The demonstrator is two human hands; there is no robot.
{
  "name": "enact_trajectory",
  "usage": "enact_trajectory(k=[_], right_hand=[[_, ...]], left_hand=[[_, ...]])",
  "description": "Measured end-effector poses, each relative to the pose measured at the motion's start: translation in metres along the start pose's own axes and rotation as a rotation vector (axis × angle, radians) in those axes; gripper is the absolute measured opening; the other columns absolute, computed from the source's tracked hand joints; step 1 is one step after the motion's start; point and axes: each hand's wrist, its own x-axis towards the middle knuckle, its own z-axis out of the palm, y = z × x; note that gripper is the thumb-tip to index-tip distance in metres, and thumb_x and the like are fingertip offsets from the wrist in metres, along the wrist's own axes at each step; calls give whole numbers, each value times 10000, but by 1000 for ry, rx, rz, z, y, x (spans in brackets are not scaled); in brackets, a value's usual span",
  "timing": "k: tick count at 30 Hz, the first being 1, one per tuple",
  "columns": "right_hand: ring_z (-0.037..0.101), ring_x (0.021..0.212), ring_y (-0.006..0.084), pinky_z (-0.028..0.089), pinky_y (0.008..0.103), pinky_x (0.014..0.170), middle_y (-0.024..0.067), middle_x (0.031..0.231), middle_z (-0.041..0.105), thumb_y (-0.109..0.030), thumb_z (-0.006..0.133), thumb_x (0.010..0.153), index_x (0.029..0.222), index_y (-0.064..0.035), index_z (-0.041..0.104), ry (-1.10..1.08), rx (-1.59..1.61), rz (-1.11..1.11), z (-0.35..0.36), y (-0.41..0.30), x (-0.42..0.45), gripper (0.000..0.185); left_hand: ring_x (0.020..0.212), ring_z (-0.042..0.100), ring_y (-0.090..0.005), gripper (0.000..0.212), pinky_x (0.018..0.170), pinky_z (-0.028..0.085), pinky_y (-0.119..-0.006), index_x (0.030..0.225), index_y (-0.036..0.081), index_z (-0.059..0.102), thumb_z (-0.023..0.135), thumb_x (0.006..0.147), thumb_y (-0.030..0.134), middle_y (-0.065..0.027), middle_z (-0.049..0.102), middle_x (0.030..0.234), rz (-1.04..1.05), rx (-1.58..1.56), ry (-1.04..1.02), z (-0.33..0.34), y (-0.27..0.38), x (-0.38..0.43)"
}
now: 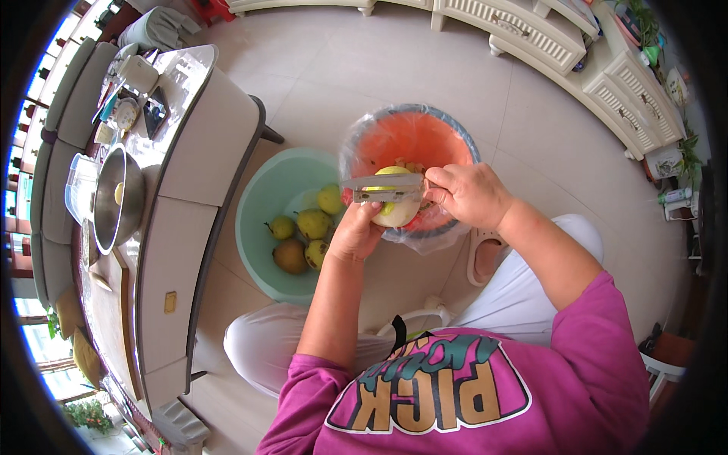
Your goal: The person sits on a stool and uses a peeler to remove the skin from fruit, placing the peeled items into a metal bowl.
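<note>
My left hand (pixel 357 230) grips a partly peeled pear (pixel 402 214) from below; pale flesh shows low on it and yellow-green skin at the top. A metal peeler (pixel 392 196) is in my right hand (pixel 475 190), its long blade across the pear and partly hiding it. Both hands are over the near side of an orange bin (pixel 421 133) lined with a clear plastic bag. Peel scraps lie inside the bin. To the left, a pale green basin (pixel 256 187) holds several unpeeled pears (pixel 313 223), some yellow-green and one brownish.
A coffee table (pixel 187 239) runs along the left. On it are a steel bowl (pixel 132 199) with a pale piece inside, a cutting board (pixel 114 324), a clear plastic container (pixel 79 187) and a phone (pixel 154 112). Cream cabinets (pixel 512 34) line the far side.
</note>
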Motion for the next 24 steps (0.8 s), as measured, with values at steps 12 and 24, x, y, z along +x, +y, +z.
enact_trajectory(k=[12, 24], right_hand=[[540, 626, 191, 437, 291, 597, 98, 805, 591, -423, 499, 903, 1063, -43, 545, -44, 478, 618, 12, 45, 1, 415], [407, 469, 59, 315, 189, 383, 33, 860, 493, -377, 569, 885, 1143, -104, 426, -131, 1184, 760, 36, 5, 4, 402]], left_hand=[[1171, 450, -213, 718, 991, 350, -361, 1291, -10, 369, 697, 757, 340, -116, 475, 1247, 44, -16, -17, 14, 5, 0], [1100, 479, -186, 610, 932, 390, -346, 1243, 13, 390, 668, 800, 329, -95, 511, 1174, 17, -33, 54, 12, -17, 12]])
